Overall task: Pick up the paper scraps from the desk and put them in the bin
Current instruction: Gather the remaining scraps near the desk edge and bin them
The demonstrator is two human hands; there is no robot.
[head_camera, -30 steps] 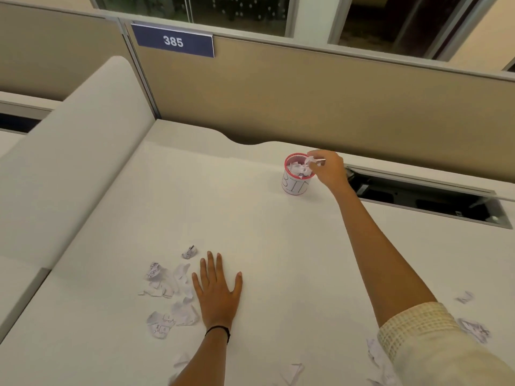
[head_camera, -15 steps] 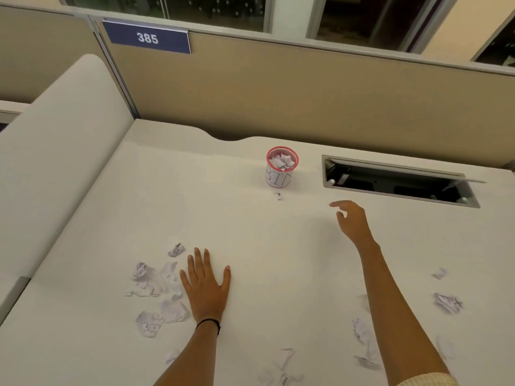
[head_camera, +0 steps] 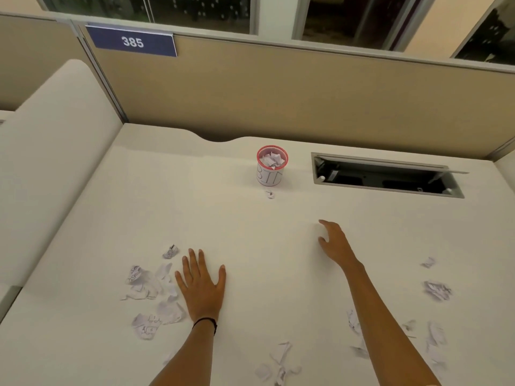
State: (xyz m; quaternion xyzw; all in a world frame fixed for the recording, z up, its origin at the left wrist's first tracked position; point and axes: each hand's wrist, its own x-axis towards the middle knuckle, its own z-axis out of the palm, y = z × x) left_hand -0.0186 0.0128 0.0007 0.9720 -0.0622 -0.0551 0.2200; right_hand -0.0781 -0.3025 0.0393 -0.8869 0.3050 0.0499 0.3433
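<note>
Paper scraps [head_camera: 156,293] litter the table [head_camera: 250,246]; both hands' grip open and empty, and the brimming bin [head_camera: 272,166] risks spilling more.

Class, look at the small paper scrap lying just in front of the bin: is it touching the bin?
Apart. The head view shows a strip of bare desk between the small paper scrap and the base of the bin.

Beige partition [head_camera: 278,93], dark windows [head_camera: 200,12]
</note>
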